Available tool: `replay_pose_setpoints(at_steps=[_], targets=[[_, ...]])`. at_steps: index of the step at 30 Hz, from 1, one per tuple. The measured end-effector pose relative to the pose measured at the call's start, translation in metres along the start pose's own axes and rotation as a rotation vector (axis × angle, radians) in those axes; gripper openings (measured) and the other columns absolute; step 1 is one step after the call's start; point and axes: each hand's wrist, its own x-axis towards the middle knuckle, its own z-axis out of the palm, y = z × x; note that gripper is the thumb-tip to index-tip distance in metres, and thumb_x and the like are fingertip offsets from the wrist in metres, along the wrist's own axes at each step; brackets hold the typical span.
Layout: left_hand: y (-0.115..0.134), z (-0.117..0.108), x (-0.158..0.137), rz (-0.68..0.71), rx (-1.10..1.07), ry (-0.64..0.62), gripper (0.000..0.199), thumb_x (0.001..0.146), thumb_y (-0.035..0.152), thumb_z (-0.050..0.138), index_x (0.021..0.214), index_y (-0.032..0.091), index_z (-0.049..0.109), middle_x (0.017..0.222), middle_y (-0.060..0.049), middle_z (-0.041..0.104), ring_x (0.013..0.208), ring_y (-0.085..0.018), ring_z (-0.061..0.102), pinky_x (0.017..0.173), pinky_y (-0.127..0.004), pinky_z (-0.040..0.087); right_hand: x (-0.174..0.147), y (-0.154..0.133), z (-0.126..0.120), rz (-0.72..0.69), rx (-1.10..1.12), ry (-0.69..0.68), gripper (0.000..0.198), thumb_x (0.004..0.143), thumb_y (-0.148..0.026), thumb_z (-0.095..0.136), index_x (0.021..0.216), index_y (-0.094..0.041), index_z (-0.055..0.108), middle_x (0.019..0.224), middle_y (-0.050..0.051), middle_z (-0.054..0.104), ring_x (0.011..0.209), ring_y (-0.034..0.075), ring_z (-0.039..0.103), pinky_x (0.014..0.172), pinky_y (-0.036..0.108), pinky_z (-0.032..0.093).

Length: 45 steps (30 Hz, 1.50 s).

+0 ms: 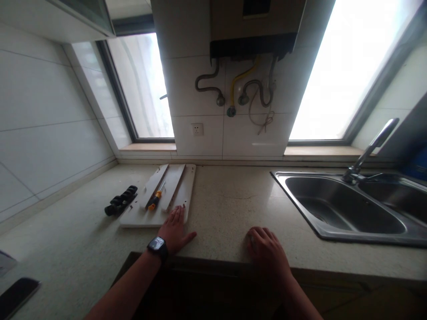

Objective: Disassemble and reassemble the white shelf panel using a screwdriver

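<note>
My left hand [175, 229], with a dark watch on its wrist, lies flat with its fingers stretched over the near right corner of a white board [190, 186]. On that board rest two long white strips [174, 186] [156, 180] and a screwdriver [156, 199] with a yellow and black handle, its shaft pointing away from me. Several black round parts [120, 201] stand in a row left of the board. My right hand [267, 249] rests on the counter near its front edge, fingers curled in. Whatever may be inside it is hidden.
A steel double sink [313, 229] with a tap [372, 149] is set into the counter [227, 195] at right. A phone-like dark object [18, 295] lies at lower left. Pipes [231, 89] hang below a wall-mounted heater [253, 26]; a socket [197, 129] is on the wall.
</note>
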Motion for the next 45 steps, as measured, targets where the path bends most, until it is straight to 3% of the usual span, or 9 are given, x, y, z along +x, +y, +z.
replay_pose_setpoints(at_steps=[7,14,21,26,31,34,38,41,45], targets=[[0.051,-0.001,-0.014,0.07,-0.072,0.019,0.117,0.079,0.085,0.043,0.157,0.001,0.02,0.161,-0.028,0.026,0.15,-0.039,0.023,0.121,-0.052,0.023,-0.001,-0.001,0.0,-0.005,-0.001,0.017,0.011,0.092,-0.021,0.053,0.098,-0.022,0.061,0.107,0.008,0.065,0.1,0.026,0.056,0.089,0.042,0.042],[0.085,-0.006,-0.034,0.151,-0.133,0.004,0.12,0.076,0.085,0.049,0.159,0.005,0.013,0.163,-0.026,0.02,0.152,-0.039,0.018,0.12,-0.054,0.026,-0.001,-0.001,0.0,0.0,0.002,0.019,0.012,0.093,-0.022,0.052,0.099,-0.021,0.062,0.107,0.008,0.066,0.101,0.027,0.056,0.09,0.042,0.041],[0.106,-0.009,-0.057,0.27,-0.156,0.112,0.127,0.071,0.075,0.066,0.16,0.008,0.005,0.162,-0.027,0.021,0.15,-0.042,0.023,0.116,-0.057,0.033,-0.002,-0.006,-0.007,0.021,0.007,0.006,0.013,0.092,-0.02,0.052,0.099,-0.022,0.063,0.107,0.007,0.066,0.099,0.026,0.056,0.088,0.04,0.042],[0.119,-0.022,-0.081,0.303,-0.16,0.129,0.126,0.067,0.064,0.075,0.161,0.01,0.009,0.163,-0.022,0.022,0.149,-0.04,0.026,0.115,-0.054,0.038,-0.003,-0.007,-0.007,0.022,0.015,0.01,0.014,0.092,-0.018,0.051,0.099,-0.021,0.063,0.108,0.008,0.066,0.101,0.026,0.056,0.09,0.04,0.041],[0.116,-0.029,-0.101,0.399,-0.126,0.141,0.123,0.065,0.055,0.079,0.16,0.009,0.015,0.162,-0.02,0.027,0.148,-0.037,0.029,0.112,-0.048,0.043,-0.002,-0.006,-0.004,0.044,0.018,-0.012,0.018,0.091,-0.018,0.051,0.102,-0.022,0.064,0.111,0.008,0.067,0.103,0.026,0.057,0.092,0.041,0.04],[0.111,-0.026,-0.103,0.443,-0.105,0.162,0.116,0.067,0.054,0.077,0.159,0.01,0.023,0.16,-0.02,0.034,0.146,-0.036,0.034,0.11,-0.045,0.045,0.005,-0.008,-0.004,0.098,0.038,-0.032,0.023,0.091,-0.02,0.051,0.11,-0.021,0.064,0.114,0.009,0.068,0.106,0.029,0.058,0.092,0.044,0.039],[0.117,-0.016,-0.101,0.388,-0.075,0.309,0.085,0.082,0.047,0.068,0.153,0.013,0.036,0.152,-0.017,0.047,0.141,-0.031,0.044,0.107,-0.043,0.048,0.024,-0.018,-0.003,0.142,0.104,-0.047,0.03,0.091,-0.023,0.051,0.119,-0.018,0.061,0.119,0.012,0.068,0.111,0.03,0.06,0.094,0.045,0.039],[0.125,-0.005,-0.1,0.286,-0.012,0.423,0.064,0.091,0.04,0.06,0.148,0.016,0.045,0.148,-0.014,0.053,0.135,-0.029,0.05,0.103,-0.042,0.049,0.047,-0.029,0.001,0.078,0.141,-0.065,0.033,0.091,-0.023,0.051,0.122,-0.019,0.06,0.123,0.011,0.066,0.114,0.026,0.059,0.098,0.041,0.04],[0.13,0.003,-0.098,0.259,0.067,0.475,0.053,0.093,0.042,0.058,0.139,0.018,0.056,0.143,-0.013,0.058,0.124,-0.029,0.059,0.095,-0.041,0.051,0.087,-0.043,0.01,-0.057,0.182,-0.124,0.038,0.093,-0.026,0.049,0.129,-0.019,0.058,0.137,0.012,0.059,0.125,0.024,0.053,0.105,0.039,0.038]])
